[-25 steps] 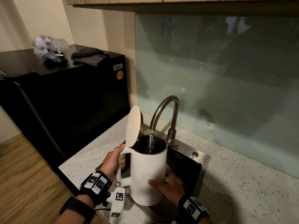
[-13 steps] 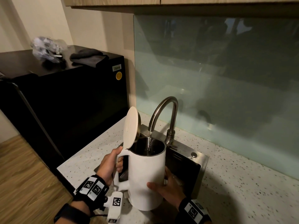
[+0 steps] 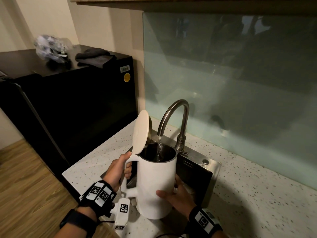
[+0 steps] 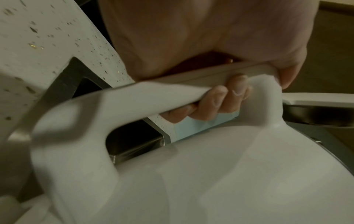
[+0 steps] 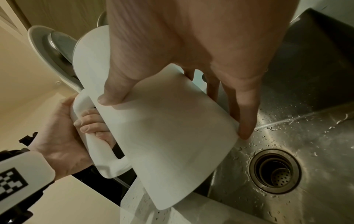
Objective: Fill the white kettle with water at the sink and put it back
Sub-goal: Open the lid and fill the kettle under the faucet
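Observation:
The white kettle is held above the steel sink with its lid standing open. Water runs in a thin stream from the curved faucet into the kettle's mouth. My left hand grips the kettle's handle, fingers wrapped round it. My right hand steadies the kettle's body low down, thumb on the near side and straight fingers on the far side. The sink's drain lies below, with droplets around it.
The speckled white countertop runs right and behind the sink, backed by a green glass splashback. A black fridge stands to the left with a dark cloth and a crumpled bag on top. A cabinet hangs overhead.
The kettle and both hands have stayed under the running faucet; only the head view has shifted a little. Water keeps flowing in.

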`<state>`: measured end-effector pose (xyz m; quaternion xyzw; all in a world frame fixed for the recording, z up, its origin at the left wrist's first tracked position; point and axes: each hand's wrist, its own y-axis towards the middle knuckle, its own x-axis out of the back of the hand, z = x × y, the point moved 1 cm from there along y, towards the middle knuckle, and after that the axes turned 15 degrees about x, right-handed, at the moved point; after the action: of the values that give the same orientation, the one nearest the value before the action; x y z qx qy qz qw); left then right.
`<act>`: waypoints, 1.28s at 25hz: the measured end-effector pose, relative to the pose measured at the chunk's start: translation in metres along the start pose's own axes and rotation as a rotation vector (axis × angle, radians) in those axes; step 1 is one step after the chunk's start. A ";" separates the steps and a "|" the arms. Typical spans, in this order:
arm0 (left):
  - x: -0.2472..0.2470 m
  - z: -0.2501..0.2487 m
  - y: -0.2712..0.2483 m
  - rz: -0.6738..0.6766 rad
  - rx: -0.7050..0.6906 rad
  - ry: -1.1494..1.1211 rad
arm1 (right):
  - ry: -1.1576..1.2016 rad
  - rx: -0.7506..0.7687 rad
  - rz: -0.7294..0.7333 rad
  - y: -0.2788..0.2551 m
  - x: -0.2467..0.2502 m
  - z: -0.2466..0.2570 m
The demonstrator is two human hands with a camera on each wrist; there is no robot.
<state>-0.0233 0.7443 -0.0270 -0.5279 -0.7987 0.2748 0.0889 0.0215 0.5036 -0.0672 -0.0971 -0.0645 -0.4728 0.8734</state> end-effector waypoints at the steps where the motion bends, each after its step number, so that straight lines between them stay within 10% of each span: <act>1: 0.000 0.000 -0.001 -0.011 0.006 -0.005 | -0.001 0.000 0.000 0.001 0.000 0.000; 32: 0.004 0.002 -0.002 -0.010 -0.013 0.005 | -0.006 -0.009 -0.016 0.008 -0.001 -0.011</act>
<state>-0.0274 0.7467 -0.0288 -0.5253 -0.8028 0.2679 0.0885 0.0281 0.5065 -0.0794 -0.1016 -0.0658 -0.4799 0.8689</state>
